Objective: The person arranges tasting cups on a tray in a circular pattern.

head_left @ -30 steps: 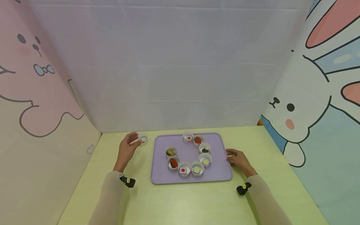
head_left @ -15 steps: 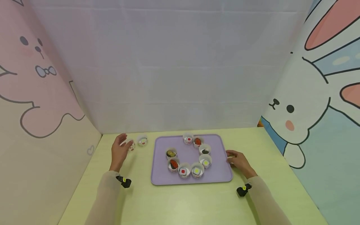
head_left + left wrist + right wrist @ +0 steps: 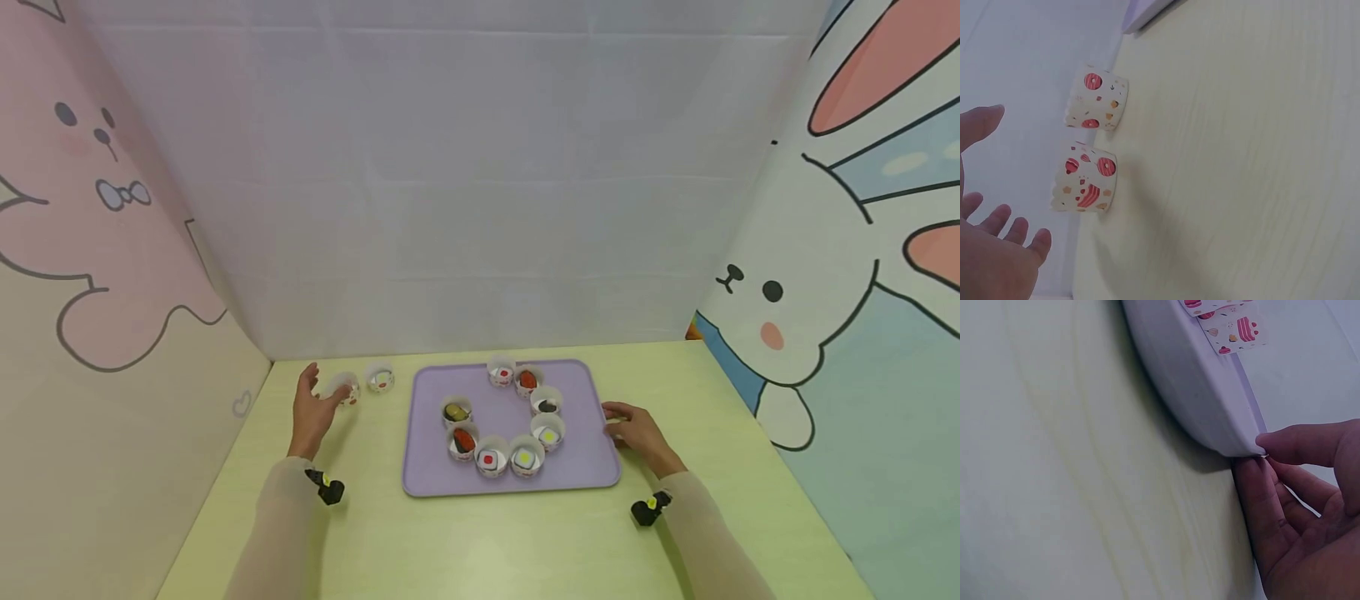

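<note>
My left hand (image 3: pixel 311 412) is open at the left, thumb spread from the fingers, beside a white paper baking cup (image 3: pixel 346 388) with red cake prints. In the left wrist view the fingers (image 3: pixel 1016 231) are apart from that cup. A second paper baking cup (image 3: pixel 1097 99) stands to its right. My right hand (image 3: pixel 637 429) pinches the right rim of a lilac tray (image 3: pixel 581 462), thumb on top and fingers below in the right wrist view. Several more baking cups stand in a broken ring on the tray, holding small sushi-like pieces, such as a red-topped one (image 3: pixel 464 440).
The pale yellow table (image 3: pixel 480 542) meets a white cloth backdrop (image 3: pixel 480 208) just behind the cups. Printed side panels with a pink animal (image 3: pixel 75 242) and a white rabbit (image 3: pixel 817 275) flank the table.
My left hand has moved left from the cup nearest the tray, and its fingers have spread. The left cup, hidden behind the hand before, now shows. My right hand stays at the tray rim.
</note>
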Demonstrator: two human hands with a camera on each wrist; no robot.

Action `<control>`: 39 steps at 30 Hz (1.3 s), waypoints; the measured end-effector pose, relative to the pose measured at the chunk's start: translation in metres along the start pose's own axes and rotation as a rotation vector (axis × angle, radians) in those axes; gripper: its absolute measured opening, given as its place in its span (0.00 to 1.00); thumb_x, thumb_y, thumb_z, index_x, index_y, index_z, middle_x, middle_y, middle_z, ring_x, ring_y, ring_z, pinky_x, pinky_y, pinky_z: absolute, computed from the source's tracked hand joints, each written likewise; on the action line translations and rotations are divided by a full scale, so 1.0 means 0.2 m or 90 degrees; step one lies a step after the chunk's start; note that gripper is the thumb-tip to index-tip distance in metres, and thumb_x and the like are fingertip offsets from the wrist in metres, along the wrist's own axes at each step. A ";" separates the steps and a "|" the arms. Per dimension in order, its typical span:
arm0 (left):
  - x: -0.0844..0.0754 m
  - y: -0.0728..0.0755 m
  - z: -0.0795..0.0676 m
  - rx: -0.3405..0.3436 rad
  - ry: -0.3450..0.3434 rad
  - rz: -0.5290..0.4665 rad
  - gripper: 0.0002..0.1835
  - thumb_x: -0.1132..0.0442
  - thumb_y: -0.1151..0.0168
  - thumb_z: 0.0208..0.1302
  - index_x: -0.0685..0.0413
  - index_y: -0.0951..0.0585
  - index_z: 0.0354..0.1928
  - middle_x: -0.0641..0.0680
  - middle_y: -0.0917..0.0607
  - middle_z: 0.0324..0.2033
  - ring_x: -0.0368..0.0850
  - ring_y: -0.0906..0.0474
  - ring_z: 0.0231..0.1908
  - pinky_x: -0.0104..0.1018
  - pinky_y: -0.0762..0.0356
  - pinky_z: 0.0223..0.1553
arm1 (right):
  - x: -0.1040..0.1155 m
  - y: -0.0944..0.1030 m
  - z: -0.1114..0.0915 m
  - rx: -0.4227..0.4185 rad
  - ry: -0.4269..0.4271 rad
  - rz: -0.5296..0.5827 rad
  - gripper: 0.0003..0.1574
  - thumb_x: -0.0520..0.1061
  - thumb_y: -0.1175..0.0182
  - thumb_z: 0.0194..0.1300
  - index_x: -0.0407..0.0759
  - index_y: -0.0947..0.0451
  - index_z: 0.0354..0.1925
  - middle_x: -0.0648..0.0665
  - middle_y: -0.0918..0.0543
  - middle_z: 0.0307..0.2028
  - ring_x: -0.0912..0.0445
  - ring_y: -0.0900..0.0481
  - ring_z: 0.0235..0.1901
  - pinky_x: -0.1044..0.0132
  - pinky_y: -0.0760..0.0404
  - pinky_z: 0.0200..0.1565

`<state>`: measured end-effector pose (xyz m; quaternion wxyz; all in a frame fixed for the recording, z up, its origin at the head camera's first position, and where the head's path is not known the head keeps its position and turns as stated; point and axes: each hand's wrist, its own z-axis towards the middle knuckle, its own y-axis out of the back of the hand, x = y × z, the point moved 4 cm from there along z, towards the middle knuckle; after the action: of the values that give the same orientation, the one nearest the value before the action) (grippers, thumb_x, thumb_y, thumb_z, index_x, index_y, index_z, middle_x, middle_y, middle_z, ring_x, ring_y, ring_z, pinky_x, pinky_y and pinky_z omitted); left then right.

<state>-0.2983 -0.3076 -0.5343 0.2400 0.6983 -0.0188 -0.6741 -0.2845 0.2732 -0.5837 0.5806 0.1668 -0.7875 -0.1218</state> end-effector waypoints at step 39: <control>0.20 -0.12 0.09 0.042 0.090 0.041 0.42 0.60 0.36 0.64 0.56 0.46 0.76 0.68 0.36 0.68 0.62 0.37 0.65 0.55 0.32 0.59 | 0.00 0.00 0.01 -0.006 0.003 0.011 0.33 0.34 0.41 0.62 0.34 0.31 0.66 0.31 0.25 0.58 0.54 0.19 0.43 0.62 0.17 0.39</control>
<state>-0.3191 -0.3057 -0.5797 0.2388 0.7509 -0.0464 -0.6139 -0.2857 0.2732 -0.5849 0.5844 0.1576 -0.7869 -0.1203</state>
